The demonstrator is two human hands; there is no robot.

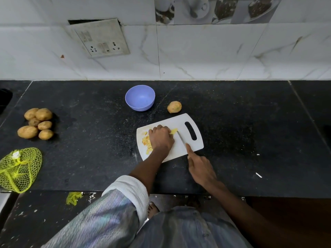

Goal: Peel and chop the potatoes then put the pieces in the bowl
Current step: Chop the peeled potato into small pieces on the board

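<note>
Head view, looking down on the black speckled stone desk (232,122): we are chopping a peeled yellow potato piece (173,131) on the white plastic cutting board with a slot handle (179,151). Our left hand (161,138) is curling over the piece and pinning it to the board, while our right hand (201,169) is grasping the knife handle, forefinger stretched along the spine of the slim steel knife blade (181,139). Cut yellow potato pieces (147,142) are lying on the board's left part, partly under our left hand. The round lilac plastic bowl (140,97) is standing beyond the board, apparently without pieces. One unpeeled brown potato (174,107) is waiting just beyond the board; a heap of six unpeeled potatoes (38,123) is sitting well apart at far left, near a yellow mesh net bag (18,170). For clean cuts, we are judging that left fingertips should be tucking back from the edge, and the blade falling straight beside the knuckles, giving even slices.
</note>
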